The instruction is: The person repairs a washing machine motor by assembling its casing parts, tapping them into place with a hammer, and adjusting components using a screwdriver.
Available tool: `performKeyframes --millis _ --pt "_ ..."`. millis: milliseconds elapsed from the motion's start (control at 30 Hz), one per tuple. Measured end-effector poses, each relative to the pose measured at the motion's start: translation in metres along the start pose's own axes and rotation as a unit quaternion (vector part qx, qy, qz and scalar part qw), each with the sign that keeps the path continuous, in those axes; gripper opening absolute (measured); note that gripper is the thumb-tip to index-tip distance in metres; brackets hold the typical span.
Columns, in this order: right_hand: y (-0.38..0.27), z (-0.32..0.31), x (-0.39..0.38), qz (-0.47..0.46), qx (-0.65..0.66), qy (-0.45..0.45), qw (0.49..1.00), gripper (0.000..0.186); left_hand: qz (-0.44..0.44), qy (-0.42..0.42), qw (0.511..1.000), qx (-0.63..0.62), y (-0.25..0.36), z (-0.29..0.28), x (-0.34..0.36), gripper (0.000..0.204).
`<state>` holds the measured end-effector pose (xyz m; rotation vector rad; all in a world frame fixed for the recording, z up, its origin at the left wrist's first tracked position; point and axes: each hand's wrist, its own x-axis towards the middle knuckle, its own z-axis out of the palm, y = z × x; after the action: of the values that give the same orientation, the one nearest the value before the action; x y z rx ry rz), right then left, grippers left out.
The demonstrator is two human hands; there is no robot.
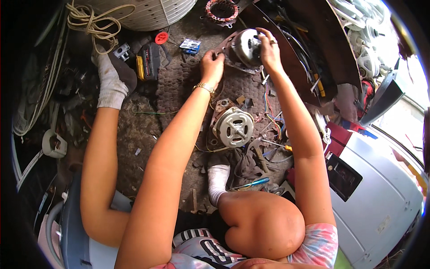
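Both my arms reach out to an electric motor [244,47] with a silvery rounded housing and a flat mounting plate. It is tilted over the far end of the dark woven mat [172,92]. My left hand [212,67] pinches the near left edge of the plate. My right hand [270,53] is wrapped round the right side of the housing. Nearer to me a second electric motor [234,127] lies with its slotted round cover and shaft facing up. Coloured wires [273,117] trail beside it. The underside of the held motor is hidden.
A copper-wound stator ring [221,12] lies at the far edge, near a white perforated tub [148,11]. A battery pack [150,62] sits left of the mat. A hammer [260,154] and a blue screwdriver [253,183] lie near my foot. A pale appliance panel [376,197] stands right.
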<state>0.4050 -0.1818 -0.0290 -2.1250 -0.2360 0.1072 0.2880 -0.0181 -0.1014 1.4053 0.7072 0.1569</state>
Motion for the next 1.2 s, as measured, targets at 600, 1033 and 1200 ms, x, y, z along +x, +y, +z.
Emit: performKeyframes --millis 600,1033,1200 --pt "-0.042 0.008 -0.012 -0.059 -0.293 -0.019 0.954 0.036 -0.148 -0.135 0.980 0.014 0.055 0.016 0.011 0.070" --pt "-0.083 -0.025 0.047 -0.009 -0.167 -0.012 0.986 0.063 -0.105 -0.260 0.955 0.094 0.067 0.014 0.022 0.090" --pt "-0.069 -0.008 0.028 -0.035 -0.387 -0.066 0.919 0.053 -0.142 -0.228 0.963 0.031 0.065 0.029 0.014 0.083"
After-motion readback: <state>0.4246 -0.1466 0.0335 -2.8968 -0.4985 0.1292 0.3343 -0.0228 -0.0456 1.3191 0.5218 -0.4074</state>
